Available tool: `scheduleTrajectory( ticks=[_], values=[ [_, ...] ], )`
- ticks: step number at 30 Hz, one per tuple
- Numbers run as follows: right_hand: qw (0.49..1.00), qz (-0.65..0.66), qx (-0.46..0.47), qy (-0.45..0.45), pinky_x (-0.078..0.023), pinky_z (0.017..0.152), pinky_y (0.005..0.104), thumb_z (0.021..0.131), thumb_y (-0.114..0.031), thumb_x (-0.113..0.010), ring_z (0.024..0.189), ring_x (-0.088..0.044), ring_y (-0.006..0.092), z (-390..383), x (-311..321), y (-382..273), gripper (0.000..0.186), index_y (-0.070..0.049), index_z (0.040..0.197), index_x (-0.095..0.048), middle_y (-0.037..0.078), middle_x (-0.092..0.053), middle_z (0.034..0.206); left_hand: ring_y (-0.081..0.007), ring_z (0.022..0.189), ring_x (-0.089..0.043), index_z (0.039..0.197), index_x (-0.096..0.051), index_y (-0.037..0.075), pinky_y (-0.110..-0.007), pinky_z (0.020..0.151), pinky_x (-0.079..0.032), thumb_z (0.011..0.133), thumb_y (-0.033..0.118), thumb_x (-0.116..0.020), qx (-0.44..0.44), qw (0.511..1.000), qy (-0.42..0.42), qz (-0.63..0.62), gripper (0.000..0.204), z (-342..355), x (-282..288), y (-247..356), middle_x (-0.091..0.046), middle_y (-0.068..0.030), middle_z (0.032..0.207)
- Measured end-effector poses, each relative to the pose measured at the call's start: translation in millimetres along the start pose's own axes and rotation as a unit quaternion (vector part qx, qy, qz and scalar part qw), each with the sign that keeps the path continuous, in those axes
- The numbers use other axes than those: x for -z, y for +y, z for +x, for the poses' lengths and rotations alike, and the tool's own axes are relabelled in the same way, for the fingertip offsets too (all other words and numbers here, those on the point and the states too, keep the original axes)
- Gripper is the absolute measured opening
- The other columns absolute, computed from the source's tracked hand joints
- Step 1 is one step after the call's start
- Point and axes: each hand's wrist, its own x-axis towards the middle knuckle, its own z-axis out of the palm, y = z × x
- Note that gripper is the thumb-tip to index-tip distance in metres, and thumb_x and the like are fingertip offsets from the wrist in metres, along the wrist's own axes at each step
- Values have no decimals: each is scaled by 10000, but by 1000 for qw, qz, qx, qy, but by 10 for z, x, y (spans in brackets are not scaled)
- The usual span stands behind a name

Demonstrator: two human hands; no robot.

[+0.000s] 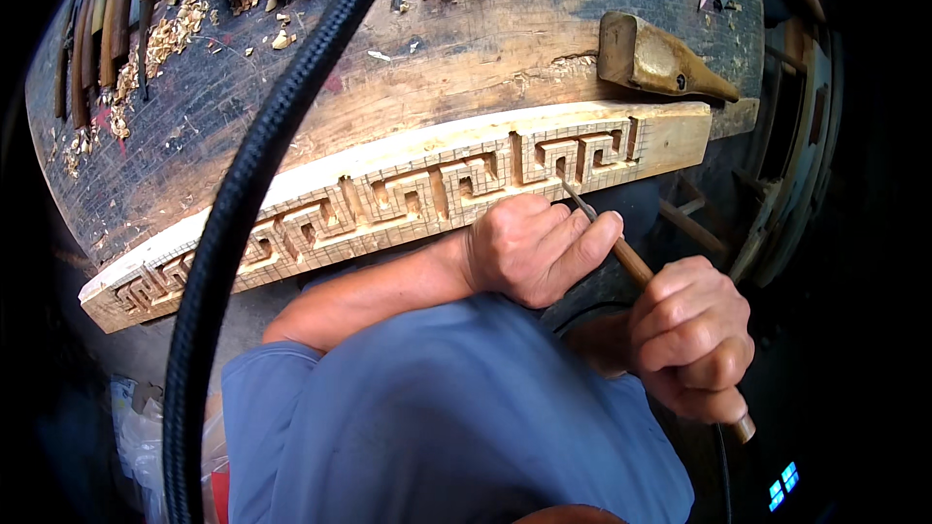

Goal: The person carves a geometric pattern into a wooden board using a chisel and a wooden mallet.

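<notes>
A long pale wooden board [680, 141] lies along the near edge of the bench, its near face carved with a stepped, maze-like pattern over pencilled grid lines. My right hand [694, 340] is wrapped round the wooden handle of a carving chisel [635, 266], whose butt sticks out below the fist. My left hand [544, 245] is closed around the chisel's lower part and rests against the board's lower edge. From there the thin metal blade slants up to the left. Its tip meets a carved recess toward the board's right end.
A wooden mallet [660, 60] lies on the bench [437, 68] behind the board's right end. Several wooden-handled tools [107, 19] line the left and far sides, among wood shavings [170, 34]. A black braided cable [254, 184] crosses the view in front of the board's left part.
</notes>
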Motion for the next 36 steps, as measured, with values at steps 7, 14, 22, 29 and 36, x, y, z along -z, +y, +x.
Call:
scheduleTrajectory(
  ticks=[7, 14, 22, 29, 36],
  values=[
    [999, -37, -11, -10, -247, 370, 246, 1236, -457, -425, 348, -356, 80, 53, -42, 16, 625, -156, 694, -344, -1, -514, 502, -164, 626, -743, 1258, -713, -121, -301, 504, -541, 969, 15, -754, 16, 1000, 25, -10, 322, 3, -48, -3, -756, -84, 798],
    [999, -43, -15, 15, -312, 349, 287, 1248, -427, -445, 353, -423, 122, 41, -98, 144, 643, -107, 692, -397, 55, -556, 546, -164, 593, -719, 1288, -713, -119, -312, 512, -551, 934, -8, -755, 59, 998, 2, -15, 373, -15, -27, 1, -756, -73, 789],
    [994, 3, 6, 105, -288, 380, 270, 1257, -501, -323, 372, -388, 108, -109, -112, 59, 627, -140, 746, -371, 23, -514, 570, -156, 615, -727, 1339, -711, -114, -302, 517, -542, 957, 22, -726, 16, 1000, 5, -15, 405, -45, -8, -1, -770, -67, 813],
    [994, -59, 10, 86, -315, 368, 267, 1253, -496, -340, 379, -448, 124, -111, -158, 48, 617, -110, 777, -405, 43, -566, 597, -162, 676, -763, 1383, -706, -113, -293, 548, -562, 1016, 61, -687, 4, 1000, -5, -21, 407, -12, 20, -28, -792, -81, 862],
    [997, -71, -2, 33, -308, 366, 283, 1251, -452, -409, 379, -440, 125, 8, -174, 36, 626, -95, 737, -425, 58, -580, 583, -168, 702, -787, 1372, -698, -120, -293, 549, -569, 1004, 37, -696, 10, 999, 8, -29, 400, -18, 10, -29, -805, -91, 887]
  ],
)
